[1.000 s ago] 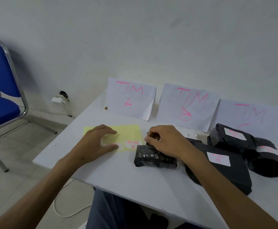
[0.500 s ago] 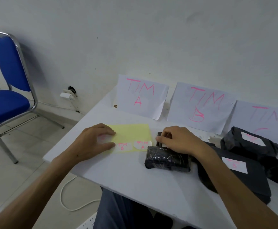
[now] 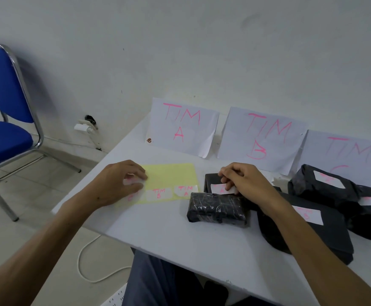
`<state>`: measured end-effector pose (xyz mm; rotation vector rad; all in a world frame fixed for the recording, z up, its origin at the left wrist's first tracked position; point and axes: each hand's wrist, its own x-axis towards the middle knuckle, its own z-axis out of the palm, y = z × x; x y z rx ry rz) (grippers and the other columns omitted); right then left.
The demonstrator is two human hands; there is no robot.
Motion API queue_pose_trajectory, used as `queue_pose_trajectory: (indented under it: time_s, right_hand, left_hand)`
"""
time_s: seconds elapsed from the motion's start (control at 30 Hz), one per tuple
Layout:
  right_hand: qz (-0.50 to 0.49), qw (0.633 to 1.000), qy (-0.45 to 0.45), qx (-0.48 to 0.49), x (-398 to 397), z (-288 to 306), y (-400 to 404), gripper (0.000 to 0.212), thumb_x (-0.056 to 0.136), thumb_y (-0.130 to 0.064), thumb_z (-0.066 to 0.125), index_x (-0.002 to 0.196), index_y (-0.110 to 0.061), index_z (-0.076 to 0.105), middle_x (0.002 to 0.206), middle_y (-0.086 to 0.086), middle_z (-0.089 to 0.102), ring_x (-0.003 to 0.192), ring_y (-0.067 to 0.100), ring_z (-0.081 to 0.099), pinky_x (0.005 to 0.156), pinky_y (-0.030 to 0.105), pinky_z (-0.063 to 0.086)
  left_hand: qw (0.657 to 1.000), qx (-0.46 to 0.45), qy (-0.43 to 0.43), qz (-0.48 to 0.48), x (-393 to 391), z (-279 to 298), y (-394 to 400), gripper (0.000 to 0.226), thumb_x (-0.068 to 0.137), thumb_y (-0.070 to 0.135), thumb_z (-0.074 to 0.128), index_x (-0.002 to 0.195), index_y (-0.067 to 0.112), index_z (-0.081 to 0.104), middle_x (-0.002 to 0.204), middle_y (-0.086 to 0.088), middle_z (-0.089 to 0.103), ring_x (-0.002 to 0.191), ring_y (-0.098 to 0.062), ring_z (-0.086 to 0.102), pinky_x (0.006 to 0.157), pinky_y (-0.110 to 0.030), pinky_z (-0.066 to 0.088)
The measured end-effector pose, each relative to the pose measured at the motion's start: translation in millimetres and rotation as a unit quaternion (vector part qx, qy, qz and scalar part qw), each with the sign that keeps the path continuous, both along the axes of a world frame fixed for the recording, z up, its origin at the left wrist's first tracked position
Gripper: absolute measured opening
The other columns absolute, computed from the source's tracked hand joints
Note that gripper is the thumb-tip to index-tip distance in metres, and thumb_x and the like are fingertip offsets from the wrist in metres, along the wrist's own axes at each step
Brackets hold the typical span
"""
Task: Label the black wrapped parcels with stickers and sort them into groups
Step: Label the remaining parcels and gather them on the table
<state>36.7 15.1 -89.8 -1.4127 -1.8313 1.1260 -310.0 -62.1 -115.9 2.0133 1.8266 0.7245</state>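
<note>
The white sticker point(image 3: 221, 188), marked TIM A in pink, lies on a small black parcel point(image 3: 210, 181) near the middle of the white table point(image 3: 180, 235). The right hand point(image 3: 244, 184) presses it there, fingers curled, with the fingertips on the sticker's upper edge; whether they pinch it or only push down I cannot tell. A second, shrink-wrapped black parcel point(image 3: 216, 208) sits just in front, touching the first, and shows no sticker. The left hand point(image 3: 118, 184) lies flat with relaxed fingers on the yellow backing sheet point(image 3: 169, 177), holding it down; at least 2 stickers remain there, TIM B point(image 3: 159, 193) and TIM A point(image 3: 185, 189).

Risks, as I judge them: the sticker could crease or lift if only 1 edge gets rubbed onto the glossy wrap. The 2 touching parcels could be confused, leaving 1 unlabeled. 3 labeled parcels point(image 3: 325, 195) crowd the right side, overlapping under the forearm, so a wrist sweep could shift them. The signs TIM A point(image 3: 182, 127), TIM B point(image 3: 261, 138) and a third, partly hidden one point(image 3: 348, 155) only lean against the wall, and a sliding parcel could topple them.
</note>
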Motion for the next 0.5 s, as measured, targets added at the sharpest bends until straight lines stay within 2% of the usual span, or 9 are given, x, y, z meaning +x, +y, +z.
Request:
queue_pose_trajectory:
  time_s: [0.1, 0.27, 0.37, 0.5]
  right_hand:
    - [0.013, 0.998, -0.036, 0.056, -8.5, 14.6, 1.5, 0.019, 0.1, -0.033, 0.06, 0.092, -0.021, 0.074, 0.082, -0.005, 0.075, 0.068, 0.008, 0.071, 0.069, 0.029, 0.055]
    - [0.09, 0.992, -0.05, 0.065, -41.7, 31.0, -3.8, 0.016, 0.1, -0.034, 0.061, 0.093, -0.023, 0.071, 0.086, -0.006, 0.075, 0.072, 0.009, 0.072, 0.076, 0.032, 0.061]
    - [0.14, 0.981, -0.107, 0.083, -59.0, 31.9, -6.4, 0.016, 0.099, -0.037, 0.061, 0.095, -0.026, 0.07, 0.089, -0.008, 0.073, 0.078, 0.008, 0.071, 0.076, 0.03, 0.058]
    - [0.166, 0.959, -0.212, 0.085, -66.1, 27.2, 1.0, 0.013, 0.095, -0.032, 0.064, 0.099, -0.022, 0.072, 0.097, -0.007, 0.071, 0.088, 0.013, 0.069, 0.084, 0.038, 0.058]
  left_hand:
    - [0.997, 0.019, 0.066, 0.016, 3.1, -0.7, 3.3, 0.024, 0.084, 0.028, 0.08, 0.106, 0.02, 0.074, 0.107, 0.01, 0.065, 0.091, -0.007, 0.058, 0.08, -0.017, 0.042]
    - [0.995, 0.002, 0.088, 0.035, 7.0, 7.5, 5.1, 0.022, 0.082, 0.032, 0.08, 0.099, 0.021, 0.074, 0.095, 0.01, 0.063, 0.086, -0.007, 0.06, 0.075, -0.021, 0.042]
    - [0.995, -0.016, 0.099, 0.026, 9.5, 11.9, 5.1, 0.021, 0.083, 0.033, 0.079, 0.099, 0.021, 0.073, 0.092, 0.008, 0.062, 0.085, -0.008, 0.061, 0.076, -0.023, 0.045]
    - [0.993, -0.017, 0.111, 0.026, 10.5, 9.3, 5.9, 0.019, 0.087, 0.028, 0.075, 0.104, 0.021, 0.073, 0.093, 0.011, 0.059, 0.087, -0.009, 0.059, 0.078, -0.023, 0.044]
